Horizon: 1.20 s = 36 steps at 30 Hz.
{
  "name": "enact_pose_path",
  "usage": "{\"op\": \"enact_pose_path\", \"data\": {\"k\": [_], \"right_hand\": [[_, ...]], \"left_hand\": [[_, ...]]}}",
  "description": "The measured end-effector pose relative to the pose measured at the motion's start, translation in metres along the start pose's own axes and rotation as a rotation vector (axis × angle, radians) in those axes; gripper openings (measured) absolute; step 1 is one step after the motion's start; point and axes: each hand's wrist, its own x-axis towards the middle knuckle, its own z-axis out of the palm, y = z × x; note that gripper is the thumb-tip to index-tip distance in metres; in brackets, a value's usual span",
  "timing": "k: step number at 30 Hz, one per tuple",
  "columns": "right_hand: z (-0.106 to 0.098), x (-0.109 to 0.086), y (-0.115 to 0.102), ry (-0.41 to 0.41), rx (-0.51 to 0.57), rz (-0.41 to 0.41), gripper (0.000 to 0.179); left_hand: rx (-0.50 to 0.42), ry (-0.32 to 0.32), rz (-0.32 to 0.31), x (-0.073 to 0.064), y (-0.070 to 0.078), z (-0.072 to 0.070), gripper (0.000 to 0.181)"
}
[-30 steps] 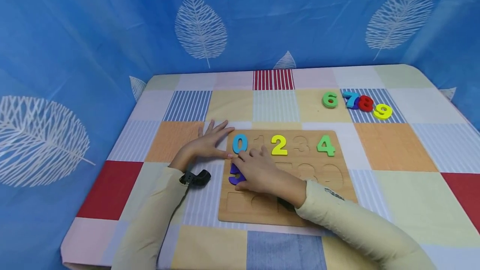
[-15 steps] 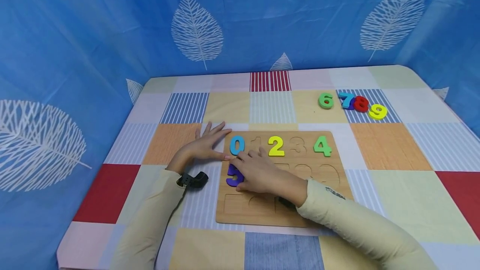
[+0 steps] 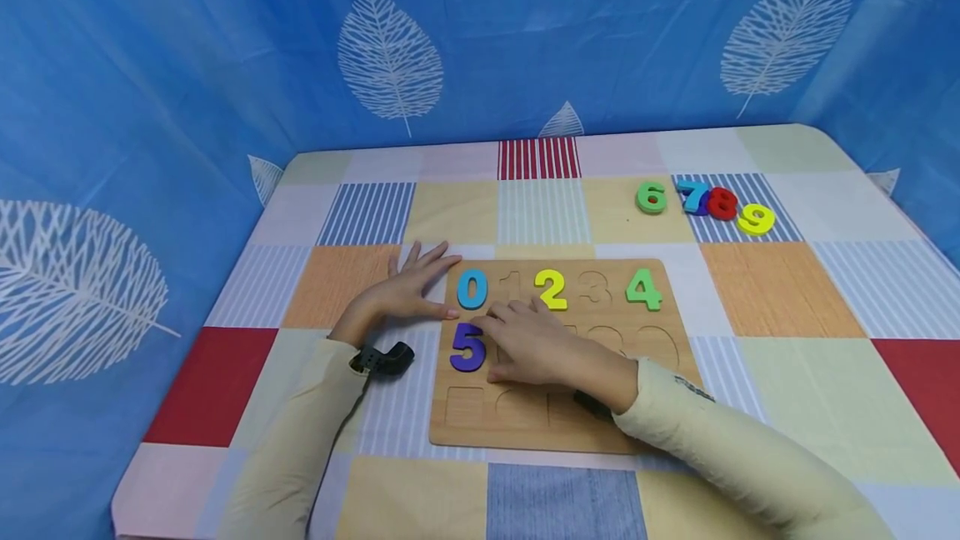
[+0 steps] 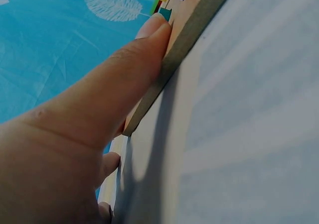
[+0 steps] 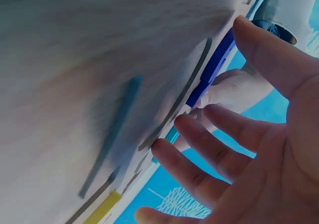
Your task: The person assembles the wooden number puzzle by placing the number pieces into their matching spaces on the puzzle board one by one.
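A purple number 5 (image 3: 468, 346) sits at the left of the middle row on a wooden number board (image 3: 491, 437). My right hand (image 3: 536, 344) is just right of it, with fingers spread; the right wrist view shows a gap between thumb and fingertips, and the purple 5 (image 5: 214, 64) stands proud of the board. My left hand (image 3: 397, 294) lies at the board's left edge with fingers spread, its thumb (image 4: 149, 40) resting on that edge in the left wrist view. A blue 0 (image 3: 462, 290), a yellow 2 (image 3: 552, 290) and a green 4 (image 3: 647, 294) sit in the top row.
At the back right of the patchwork cloth (image 3: 795, 398) lie a green 6 (image 3: 643, 197), a blue 7 (image 3: 692, 188), a red 8 (image 3: 722, 203) and a yellow 9 (image 3: 767, 220). A purple piece (image 3: 702, 206) is partly hidden between the 7 and 8. A blue curtain (image 3: 525, 40) hangs behind.
My right hand has let go of the purple 5 and drawn back a little to the right, so the whole number now shows. The left hand stays at the board's edge.
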Motion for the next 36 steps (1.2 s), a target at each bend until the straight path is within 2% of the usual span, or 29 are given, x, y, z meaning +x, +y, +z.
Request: {"op": "enact_pose_path", "data": {"k": [6,12,19,22,29,33,36], "right_hand": [[-0.001,-0.010,0.009,-0.020,0.027,-0.018,0.070],[-0.007,-0.016,0.018,-0.056,0.035,-0.069,0.069],[-0.009,-0.028,0.034,-0.110,0.073,-0.088,0.071],[-0.012,-0.032,0.040,-0.130,0.087,-0.119,0.071],[-0.021,-0.040,0.049,-0.226,0.115,-0.120,0.075],[-0.025,-0.043,0.054,-0.255,0.120,-0.118,0.074],[-0.033,-0.046,0.060,-0.252,0.165,-0.131,0.072]], "left_hand": [[-0.003,0.003,-0.005,-0.001,0.000,0.000,0.090],[-0.003,0.012,-0.020,-0.002,0.000,-0.002,0.091],[-0.001,0.009,0.011,-0.001,0.000,0.000,0.090],[-0.006,0.014,0.018,0.000,0.000,0.000,0.090],[-0.001,0.021,0.029,-0.002,0.000,0.001,0.090],[-0.006,0.026,0.037,-0.004,0.000,0.002,0.090],[-0.008,0.029,0.041,-0.004,-0.001,0.002,0.090]]}}
